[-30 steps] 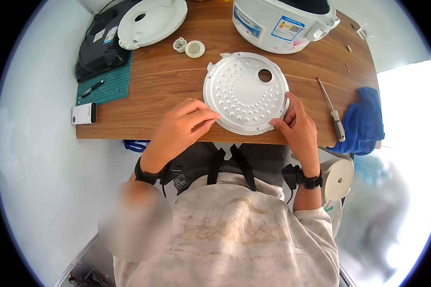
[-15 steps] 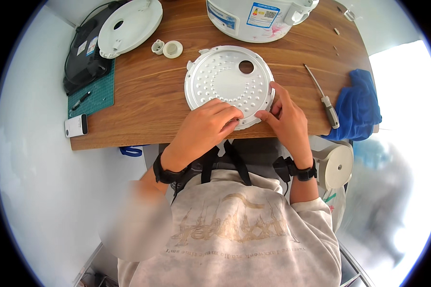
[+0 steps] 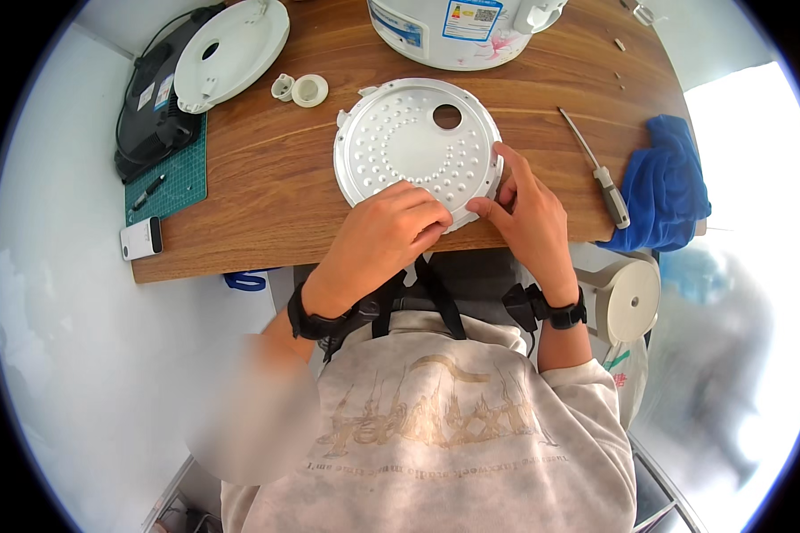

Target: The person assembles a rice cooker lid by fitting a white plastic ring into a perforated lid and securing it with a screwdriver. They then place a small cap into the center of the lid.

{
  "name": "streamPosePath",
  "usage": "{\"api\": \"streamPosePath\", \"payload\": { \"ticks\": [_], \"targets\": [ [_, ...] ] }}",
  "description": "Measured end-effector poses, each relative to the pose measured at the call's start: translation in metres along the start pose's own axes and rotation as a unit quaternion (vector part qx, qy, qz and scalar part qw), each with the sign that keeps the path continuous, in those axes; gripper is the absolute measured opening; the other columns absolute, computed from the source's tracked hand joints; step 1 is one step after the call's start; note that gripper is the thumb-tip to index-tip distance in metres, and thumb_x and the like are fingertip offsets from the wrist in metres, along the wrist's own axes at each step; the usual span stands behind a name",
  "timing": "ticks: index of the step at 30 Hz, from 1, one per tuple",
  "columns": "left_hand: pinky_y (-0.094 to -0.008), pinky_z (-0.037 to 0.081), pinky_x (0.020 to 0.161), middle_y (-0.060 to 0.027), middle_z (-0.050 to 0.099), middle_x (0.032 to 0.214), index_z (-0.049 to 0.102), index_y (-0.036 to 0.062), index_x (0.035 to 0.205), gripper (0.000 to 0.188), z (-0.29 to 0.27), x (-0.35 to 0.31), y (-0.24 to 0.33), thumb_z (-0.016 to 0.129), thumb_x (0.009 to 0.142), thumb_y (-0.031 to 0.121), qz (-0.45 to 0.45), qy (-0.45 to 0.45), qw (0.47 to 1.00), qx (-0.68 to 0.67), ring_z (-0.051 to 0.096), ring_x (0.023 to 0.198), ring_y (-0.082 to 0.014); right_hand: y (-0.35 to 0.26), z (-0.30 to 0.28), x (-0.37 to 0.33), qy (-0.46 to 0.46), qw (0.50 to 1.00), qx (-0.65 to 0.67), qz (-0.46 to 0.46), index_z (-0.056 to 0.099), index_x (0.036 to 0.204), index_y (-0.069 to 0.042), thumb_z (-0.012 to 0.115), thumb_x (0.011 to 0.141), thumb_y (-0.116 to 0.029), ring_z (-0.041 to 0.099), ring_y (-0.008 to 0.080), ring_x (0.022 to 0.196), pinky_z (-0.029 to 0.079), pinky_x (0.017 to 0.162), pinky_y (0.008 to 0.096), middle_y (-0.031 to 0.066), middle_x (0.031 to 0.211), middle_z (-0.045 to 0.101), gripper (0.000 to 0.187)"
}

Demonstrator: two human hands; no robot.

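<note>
A round, silvery-white inner lid plate (image 3: 413, 147) with raised dimples and one round hole lies near the table's front edge. My right hand (image 3: 533, 218) holds its right rim, the forefinger up along the edge and the thumb lower down. At the near rim, the fingers of my left hand (image 3: 391, 222) are pinched together. Whatever they hold, if anything, is hidden beneath them. Beyond the plate stands a white rice cooker body (image 3: 458, 40) with a floral pattern.
At left are a white outer lid (image 3: 240, 62), small cream round parts (image 3: 310, 91), a black appliance (image 3: 156, 124), a green cutting mat (image 3: 182, 173), a pen (image 3: 148, 192) and a white device (image 3: 139, 238). A screwdriver (image 3: 606, 186) and blue cloth (image 3: 667, 191) lie at right.
The whole scene has shifted slightly left and up in view. Both hands stay at the plate's rim, with the left fingertips a little more hidden.
</note>
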State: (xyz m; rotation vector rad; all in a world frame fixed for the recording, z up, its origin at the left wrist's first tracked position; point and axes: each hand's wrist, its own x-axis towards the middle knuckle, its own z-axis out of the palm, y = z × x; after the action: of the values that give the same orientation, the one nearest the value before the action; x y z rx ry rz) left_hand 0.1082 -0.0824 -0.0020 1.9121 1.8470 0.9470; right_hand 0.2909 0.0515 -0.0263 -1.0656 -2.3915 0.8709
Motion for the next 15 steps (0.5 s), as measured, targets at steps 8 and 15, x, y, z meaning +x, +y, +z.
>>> {"api": "streamPosePath", "payload": {
  "ticks": [8,15],
  "targets": [
    [-0.0352,0.056,0.074,-0.0032,0.072,0.092,0.07,0.0055,0.086,0.009,0.006,-0.005,0.001,0.077,0.081,0.002,-0.028,0.002,1.0,-0.003,0.068,0.087,-0.0242,0.0,0.001,-0.001,0.006,1.0,-0.002,-0.006,0.059,0.14,-0.013,0.087,0.081,-0.039,0.056,0.021,0.065,0.047,0.06,0.0365,0.0011,0.073,0.055,0.071],
    [-0.0329,0.056,0.073,-0.0026,0.072,0.095,0.069,0.0045,0.086,0.011,0.012,-0.007,-0.001,0.079,0.08,0.0,-0.006,0.027,1.0,0.006,0.068,0.086,-0.023,0.002,0.003,0.0,0.018,1.0,-0.008,-0.012,0.06,0.139,-0.012,0.087,0.08,-0.041,0.056,0.0207,0.065,0.047,0.06,0.036,0.0012,0.073,0.055,0.071]
  ]
}}
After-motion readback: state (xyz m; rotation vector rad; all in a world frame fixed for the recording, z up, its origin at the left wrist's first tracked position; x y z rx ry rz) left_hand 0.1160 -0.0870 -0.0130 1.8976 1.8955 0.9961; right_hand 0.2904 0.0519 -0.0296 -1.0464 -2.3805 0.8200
